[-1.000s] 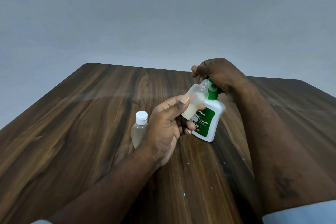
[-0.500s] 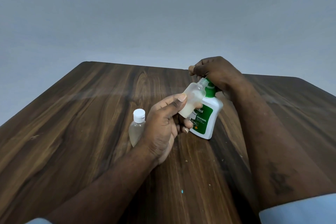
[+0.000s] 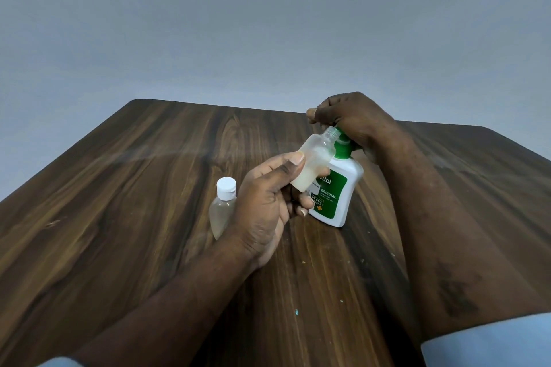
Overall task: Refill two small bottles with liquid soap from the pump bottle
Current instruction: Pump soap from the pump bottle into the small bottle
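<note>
Left hand (image 3: pixel 265 202) has the uncapped small bottle (image 3: pixel 316 162) up off the worktop (image 3: pixel 119 217), thumb and fingers (image 3: pixel 304 202) curled round its lower half, neck tilted in under the spout of the pump bottle (image 3: pixel 337 197), which stands at centre right. Right hand (image 3: pixel 351 119) sits on top, fingers curled down over the green pump head. Pale soap shows only in the bottom part of that bottle, so this fill looks partway at best. To the left, just beside the left wrist, the capped small bottle (image 3: pixel 222 208) stands closed; probably the finished one, though its level is hard to read. Left to do: more pumps, then a cap, which isn't in sight.
</note>
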